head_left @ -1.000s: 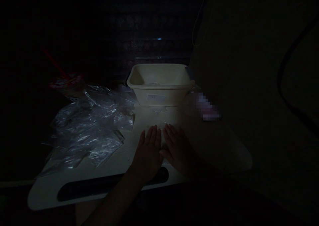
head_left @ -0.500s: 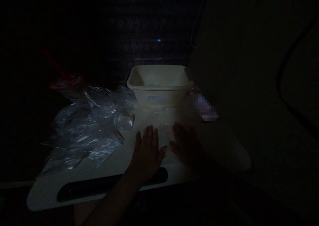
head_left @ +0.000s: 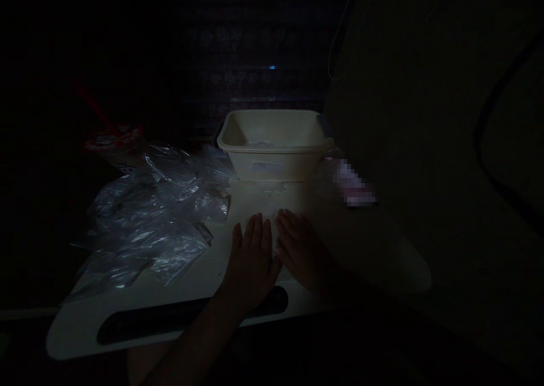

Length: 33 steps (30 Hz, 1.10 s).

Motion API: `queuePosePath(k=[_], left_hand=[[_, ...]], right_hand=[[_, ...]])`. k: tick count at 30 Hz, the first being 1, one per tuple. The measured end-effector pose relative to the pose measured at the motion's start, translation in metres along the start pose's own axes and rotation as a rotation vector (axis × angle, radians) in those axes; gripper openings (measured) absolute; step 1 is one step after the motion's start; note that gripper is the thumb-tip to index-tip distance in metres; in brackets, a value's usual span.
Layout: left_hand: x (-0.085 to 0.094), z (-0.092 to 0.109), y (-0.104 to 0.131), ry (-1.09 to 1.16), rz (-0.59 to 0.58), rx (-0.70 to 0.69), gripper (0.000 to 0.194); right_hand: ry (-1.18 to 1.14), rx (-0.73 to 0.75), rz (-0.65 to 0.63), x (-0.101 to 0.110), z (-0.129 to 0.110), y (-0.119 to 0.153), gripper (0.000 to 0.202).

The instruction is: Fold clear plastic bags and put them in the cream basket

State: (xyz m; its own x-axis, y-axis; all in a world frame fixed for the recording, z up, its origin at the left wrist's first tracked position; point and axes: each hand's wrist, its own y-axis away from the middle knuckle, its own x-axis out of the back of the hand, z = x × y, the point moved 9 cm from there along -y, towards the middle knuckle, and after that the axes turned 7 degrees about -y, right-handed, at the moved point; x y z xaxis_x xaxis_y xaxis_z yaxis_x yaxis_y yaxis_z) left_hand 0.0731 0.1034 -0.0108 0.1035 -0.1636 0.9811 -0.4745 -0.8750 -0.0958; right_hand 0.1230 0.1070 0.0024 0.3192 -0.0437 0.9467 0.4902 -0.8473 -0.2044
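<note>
On the pale worktop (head_left: 216, 264), the left hand (head_left: 250, 261) and the right hand (head_left: 302, 249) are laid open, palms down, with nothing seen gripped; between them a clear film (head_left: 273, 243) can barely be made out. A flattening step seems in hand; even pressure would be called for next. Leftward, crumpled plastic (head_left: 157, 216) is heaped; beyond, a cream tub (head_left: 293, 164) is set.

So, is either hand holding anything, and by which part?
Nothing appears gripped: the bare left hand and bare right hand lie palms down over the pale, round-cornered tabletop.
</note>
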Motion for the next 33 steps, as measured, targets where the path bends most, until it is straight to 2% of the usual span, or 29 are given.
queuePosePath(k=[5, 10, 19, 24, 33], left_hand=[[-0.001, -0.001, 0.0, 0.003, -0.012, 0.006, 0.055], [0.0, -0.003, 0.001, 0.01, -0.003, 0.005, 0.052], [0.0, -0.011, 0.002, -0.016, 0.017, 0.044, 0.05], [-0.001, -0.015, 0.004, -0.015, 0.028, 0.066, 0.054], [0.001, -0.017, 0.004, 0.027, 0.042, 0.079, 0.053]], right_hand=[[0.007, 0.009, -0.006, -0.006, 0.008, 0.005, 0.05], [0.047, -0.037, -0.002, -0.004, 0.018, 0.009, 0.054], [0.102, -0.074, 0.03, 0.0, 0.033, 0.014, 0.049], [0.137, -0.082, 0.062, 0.003, 0.037, 0.017, 0.048], [0.161, -0.095, 0.033, 0.003, 0.041, 0.016, 0.047]])
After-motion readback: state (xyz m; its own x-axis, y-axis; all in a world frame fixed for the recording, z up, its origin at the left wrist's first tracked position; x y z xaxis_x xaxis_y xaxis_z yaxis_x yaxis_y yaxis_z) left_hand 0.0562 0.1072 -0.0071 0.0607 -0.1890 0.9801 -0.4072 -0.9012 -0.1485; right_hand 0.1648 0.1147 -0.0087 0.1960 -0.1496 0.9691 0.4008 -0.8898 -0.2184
